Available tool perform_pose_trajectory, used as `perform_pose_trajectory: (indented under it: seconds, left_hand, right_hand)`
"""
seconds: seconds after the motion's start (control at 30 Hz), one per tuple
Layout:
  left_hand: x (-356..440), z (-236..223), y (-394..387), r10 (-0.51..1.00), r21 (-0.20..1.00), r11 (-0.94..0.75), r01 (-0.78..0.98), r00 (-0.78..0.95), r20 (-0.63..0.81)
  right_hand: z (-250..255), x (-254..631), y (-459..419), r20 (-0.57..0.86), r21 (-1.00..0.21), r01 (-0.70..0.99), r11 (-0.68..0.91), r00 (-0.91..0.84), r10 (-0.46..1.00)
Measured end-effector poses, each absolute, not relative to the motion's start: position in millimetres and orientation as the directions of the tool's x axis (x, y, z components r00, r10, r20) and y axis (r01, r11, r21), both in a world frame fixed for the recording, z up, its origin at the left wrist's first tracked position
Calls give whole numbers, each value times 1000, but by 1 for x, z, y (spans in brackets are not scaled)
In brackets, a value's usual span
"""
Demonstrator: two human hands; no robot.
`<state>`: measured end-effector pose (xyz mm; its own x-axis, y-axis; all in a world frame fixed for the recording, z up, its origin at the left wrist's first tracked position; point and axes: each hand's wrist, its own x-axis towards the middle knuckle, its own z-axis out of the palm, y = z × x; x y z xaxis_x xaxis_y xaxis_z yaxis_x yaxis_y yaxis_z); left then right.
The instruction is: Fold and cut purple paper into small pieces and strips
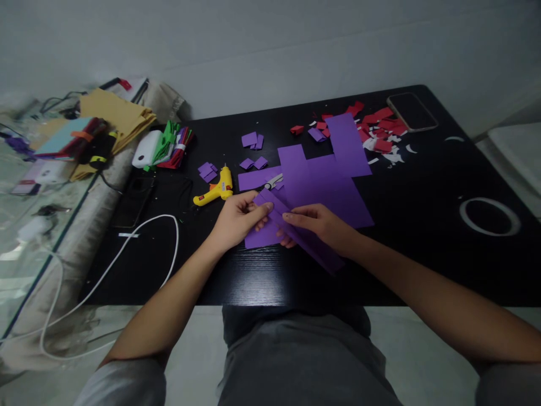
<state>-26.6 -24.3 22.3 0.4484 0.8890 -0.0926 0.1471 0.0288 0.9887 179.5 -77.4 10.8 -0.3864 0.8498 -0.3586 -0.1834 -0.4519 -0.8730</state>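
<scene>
Between my hands is a long folded strip of purple paper [310,242], tilted down toward the right. My left hand [243,217] pinches its upper left end, thumb on top. Lower along the strip, my right hand [319,223] grips it with the thumb over and fingers beneath. Behind and under it lie larger purple paper sheets [333,197], overlapping on the black table. A pair of scissors [274,181] rests among them, partly covered by paper. To the left of the sheets is a yellow glue gun [215,189].
Small purple paper pieces [252,140] lie in groups behind the glue gun. Red and white scraps [382,132] are heaped at the back right beside a phone [412,111]. A tape-like ring [490,216] sits at right. A white cable [175,237] loops across the left of the table [422,259].
</scene>
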Motion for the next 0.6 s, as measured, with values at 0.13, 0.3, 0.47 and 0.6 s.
perform_pose_trajectory:
  seconds: [0.13, 0.3, 0.47, 0.6]
  left_hand:
    - [-28, 24, -23, 908, 992, -4, 128, 417, -50]
    - [-25, 24, -27, 873, 992, 79, 100, 474, -117]
    - [-24, 19, -27, 852, 986, 127, 106, 497, -163]
    - [-27, 21, -23, 902, 992, 93, 80, 415, -118]
  right_hand:
    - [11, 180, -77, -354, -881, -165, -444, -395, 848]
    - [13, 179, -78, -323, -906, -142, -400, -380, 867]
    - [13, 180, -77, -302, -917, -135, -376, -383, 873]
    - [13, 185, -72, -338, -891, -147, -430, -419, 843]
